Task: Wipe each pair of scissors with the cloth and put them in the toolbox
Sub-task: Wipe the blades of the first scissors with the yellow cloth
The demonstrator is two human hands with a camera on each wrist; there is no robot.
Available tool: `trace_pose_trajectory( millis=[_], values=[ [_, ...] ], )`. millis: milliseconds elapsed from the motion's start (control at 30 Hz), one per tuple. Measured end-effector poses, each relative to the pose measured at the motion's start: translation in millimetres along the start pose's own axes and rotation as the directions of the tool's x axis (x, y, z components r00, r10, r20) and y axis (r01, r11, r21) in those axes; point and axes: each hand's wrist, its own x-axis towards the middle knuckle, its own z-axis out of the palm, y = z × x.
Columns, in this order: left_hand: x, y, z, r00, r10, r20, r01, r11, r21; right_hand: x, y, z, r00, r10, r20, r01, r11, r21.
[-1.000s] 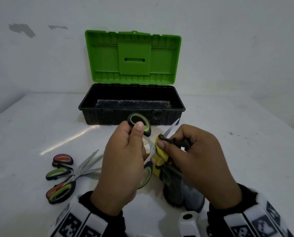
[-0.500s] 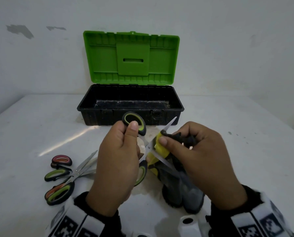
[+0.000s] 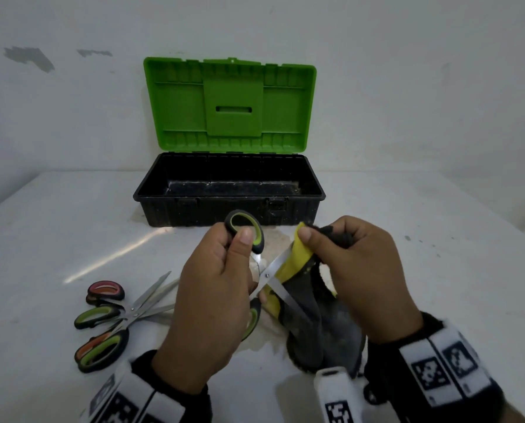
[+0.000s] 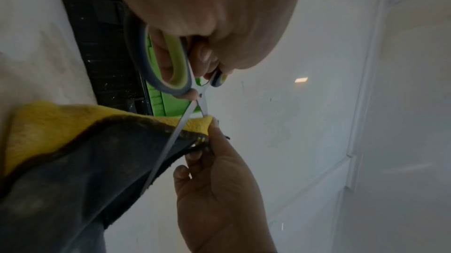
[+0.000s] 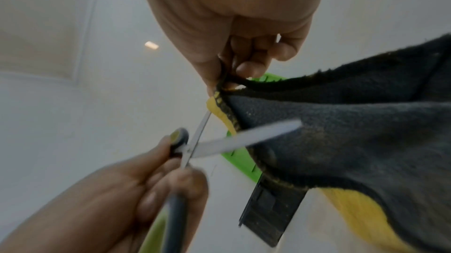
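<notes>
The right hand's fingers (image 3: pixel 311 236) are pinched together on a fold of the yellow-and-grey cloth (image 3: pixel 298 257), thumb on the yellow face, with the upper blade of the open scissors (image 3: pixel 273 271) caught inside that fold near its tip. The rest of the cloth hangs down from the right hand (image 3: pixel 368 279) toward the surface (image 3: pixel 438 270). The left hand (image 3: pixel 215 297) is curled round the scissors' handles, thumb pressed on the upper green-lined loop, holding them in the air just in front of the toolbox (image 3: pixel 229 209). The blades are spread in a V: the wrapped one runs up and to the right from the pivot toward the right thumb, the bare one slants down and to the right across the grey side of the cloth. So the blade's long axis points from the left hand straight into the right hand's pinch, and the wipe likely finishes by drawing the cloth off along that line, away from the pivot; the second blade then appears to need the same. The toolbox sits open behind both hands, its green lid (image 3: pixel 230 102) upright, its black tray holding no scissors that can be seen. The other scissors (image 3: pixel 120 312) lie in a loose pile on the surface to the left, nearer the left hand, about 3 pairs by the handles.
</notes>
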Motion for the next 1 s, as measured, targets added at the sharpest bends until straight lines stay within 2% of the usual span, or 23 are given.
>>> trace_pose_trajectory(
  millis=[200,300,433,500,567,633,733,800,867,933,1000],
  values=[
    [3.8,-11.8,-2.9,1.000,0.000,-0.024,0.001,0.999,0.050,24.0,20.1,-14.0,0.989,0.145,-0.026,-0.142,0.985,0.102],
    [6.4,-11.5,-6.7,0.999,-0.009,-0.048,0.013,0.996,0.089,26.1,23.4,-23.1,0.987,0.161,-0.005,-0.160,0.981,0.105],
    [11.8,-16.6,-11.4,0.997,-0.017,-0.070,0.024,0.995,0.095,24.8,32.6,-28.0,0.980,0.179,0.088,-0.170,0.980,-0.105],
    [14.3,-18.2,-14.6,0.998,0.019,-0.068,-0.012,0.994,0.108,23.3,39.5,-27.7,0.967,0.222,0.126,-0.184,0.949,-0.255],
    [14.9,-16.0,-18.7,0.995,0.084,-0.051,-0.077,0.990,0.122,20.3,43.3,-27.2,0.967,0.232,0.103,-0.173,0.900,-0.401],
    [14.3,-11.4,-22.2,0.988,0.152,-0.035,-0.145,0.978,0.151,14.2,37.8,-25.9,0.980,0.189,0.064,-0.137,0.871,-0.472],
    [14.5,-6.5,-23.5,0.964,0.267,0.002,-0.260,0.936,0.236,2.9,18.2,-20.4,0.997,0.043,0.067,-0.005,0.872,-0.490],
    [15.2,-7.8,-23.1,0.939,0.342,0.045,-0.337,0.884,0.323,-5.8,-0.1,-12.8,0.996,-0.026,0.090,0.063,0.900,-0.431],
    [16.5,-10.8,-22.3,0.900,0.427,0.087,-0.423,0.808,0.410,-12.2,-15.8,-4.7,0.990,0.013,0.143,0.023,0.968,-0.250],
    [16.7,-12.2,-20.6,0.855,0.498,0.148,-0.501,0.715,0.487,-16.7,-25.0,4.0,0.959,0.125,0.253,-0.118,0.992,-0.045],
    [15.5,-12.2,-19.1,0.824,0.524,0.215,-0.550,0.651,0.523,-19.1,-27.8,11.8,0.903,0.261,0.341,-0.304,0.949,0.078]
  ],
)
